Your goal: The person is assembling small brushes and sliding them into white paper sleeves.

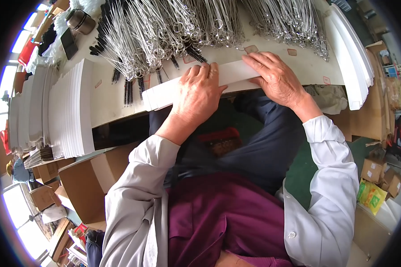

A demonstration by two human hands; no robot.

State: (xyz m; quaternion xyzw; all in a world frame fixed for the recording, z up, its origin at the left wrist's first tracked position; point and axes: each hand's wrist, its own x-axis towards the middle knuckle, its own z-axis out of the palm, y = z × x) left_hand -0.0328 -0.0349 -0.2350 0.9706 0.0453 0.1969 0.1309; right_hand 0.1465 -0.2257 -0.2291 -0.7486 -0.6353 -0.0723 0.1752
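Left hand [197,92]: curled, gripping white carton [234,72]
Right hand [278,81]: half-closed, holding carton's right end
Position: over table's [113,95] near edge

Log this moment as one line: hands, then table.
left hand: holds long white box | right hand: holds its right end | table: wire-handled brushes beyond, white stacks both sides

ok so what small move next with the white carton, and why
I'd probably press the right end of the white carton with the right hand: its thumb and fingers are at that end, while the left hand grips nearer the middle.
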